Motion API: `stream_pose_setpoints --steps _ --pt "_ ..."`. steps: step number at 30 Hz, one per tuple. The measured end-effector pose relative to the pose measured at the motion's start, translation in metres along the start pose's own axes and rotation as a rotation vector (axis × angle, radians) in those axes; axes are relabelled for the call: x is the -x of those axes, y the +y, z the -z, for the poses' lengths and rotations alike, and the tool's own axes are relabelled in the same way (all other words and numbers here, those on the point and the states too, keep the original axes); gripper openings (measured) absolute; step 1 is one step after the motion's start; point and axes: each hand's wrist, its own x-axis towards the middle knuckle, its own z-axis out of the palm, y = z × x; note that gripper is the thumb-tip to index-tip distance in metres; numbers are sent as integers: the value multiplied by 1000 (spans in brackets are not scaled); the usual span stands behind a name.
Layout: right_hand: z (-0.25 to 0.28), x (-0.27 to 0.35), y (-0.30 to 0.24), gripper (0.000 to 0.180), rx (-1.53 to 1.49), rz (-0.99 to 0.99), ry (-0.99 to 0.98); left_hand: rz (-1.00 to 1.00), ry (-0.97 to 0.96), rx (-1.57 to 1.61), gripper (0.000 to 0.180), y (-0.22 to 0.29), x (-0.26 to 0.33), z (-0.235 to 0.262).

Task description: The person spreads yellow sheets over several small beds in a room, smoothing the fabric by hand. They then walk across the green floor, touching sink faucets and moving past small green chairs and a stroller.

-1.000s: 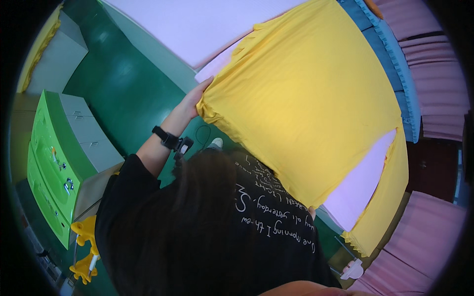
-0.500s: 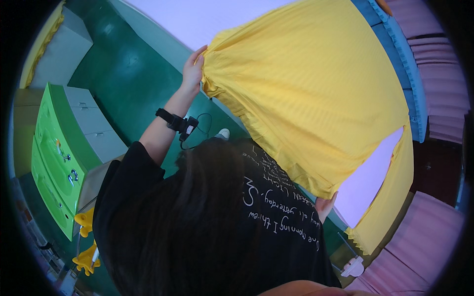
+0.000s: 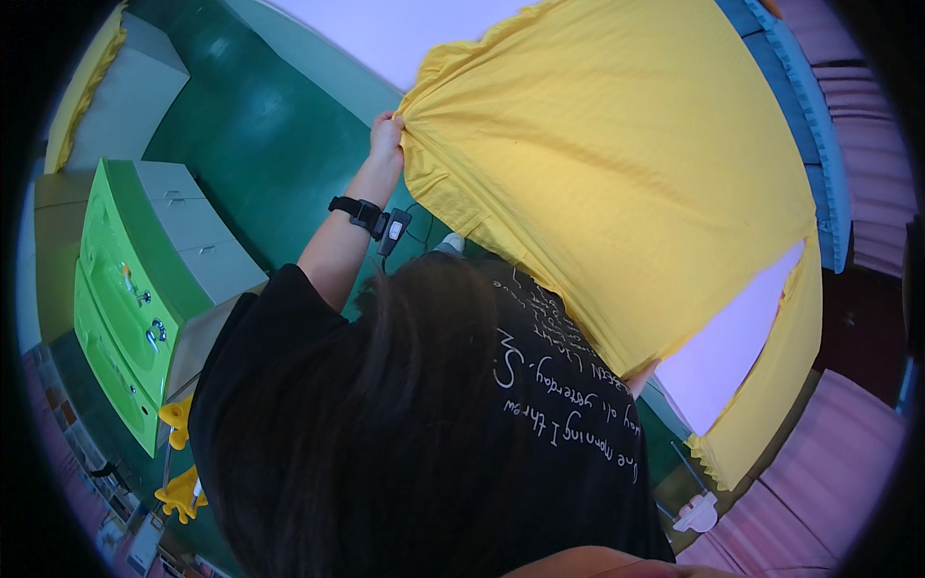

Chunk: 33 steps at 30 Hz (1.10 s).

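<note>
The left hand point(image 3: 386, 140) has its fingers clenched on a bunched edge of the ruffled yellow fabric sheet point(image 3: 617, 183), draped across a flat lilac surface point(image 3: 405, 39); the right hand point(image 3: 640, 380), mostly hidden, has an unclear grip.

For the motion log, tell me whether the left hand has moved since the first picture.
Yes: left hand moved up and left in view, judged against the green sink.
</note>
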Motion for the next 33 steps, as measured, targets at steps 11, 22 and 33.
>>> stream_pose_setpoints --steps 11,22,33 --pt "53 -62 17 61 80 -106 -37 113 -439 155 35 7 3 2" --pt "75 -84 22 64 89 -97 -29 -183 -232 -59 30 6 -4 -10" --pt "5 -13 6 67 293 79 131 256 -403 480 33 16 26 -57"
